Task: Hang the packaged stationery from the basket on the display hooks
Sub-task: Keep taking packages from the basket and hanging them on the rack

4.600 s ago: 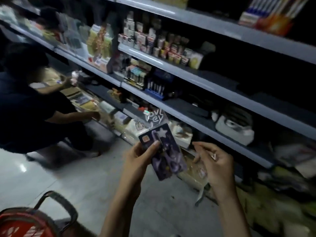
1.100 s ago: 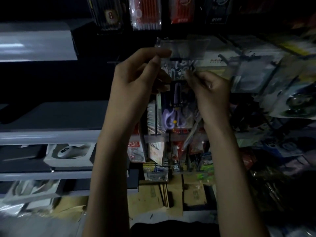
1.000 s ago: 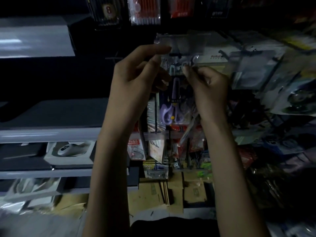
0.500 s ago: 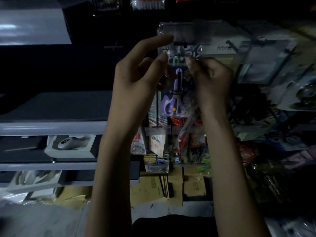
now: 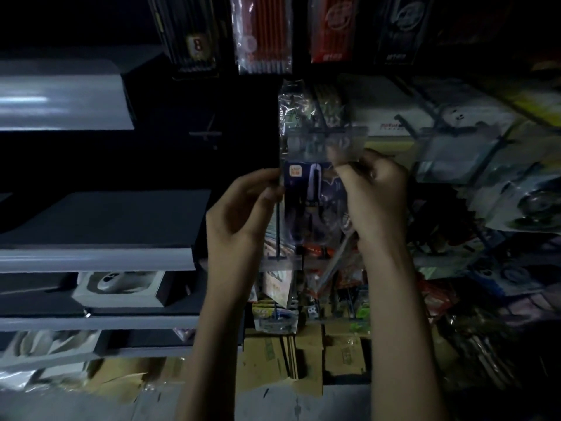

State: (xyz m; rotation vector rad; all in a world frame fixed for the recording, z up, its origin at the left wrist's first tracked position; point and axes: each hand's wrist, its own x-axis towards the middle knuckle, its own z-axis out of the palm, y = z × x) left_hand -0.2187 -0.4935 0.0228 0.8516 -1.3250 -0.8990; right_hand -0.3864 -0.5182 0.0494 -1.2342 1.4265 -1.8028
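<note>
Crowded hooks [image 5: 318,133]; both hands [image 5: 239,211] [image 5: 373,196] pinch scissors pack [image 5: 312,202].

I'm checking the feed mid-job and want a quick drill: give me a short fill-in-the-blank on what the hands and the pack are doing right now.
1. The scissors pack is held by ______ hands.
2. The left hand grips the pack's ______ edge.
3. The right hand pinches near the pack's ______, just under the clear label strip.
4. The red pencil pack hangs ______ the scissors pack.

Missing words: both; left; top; above
</note>
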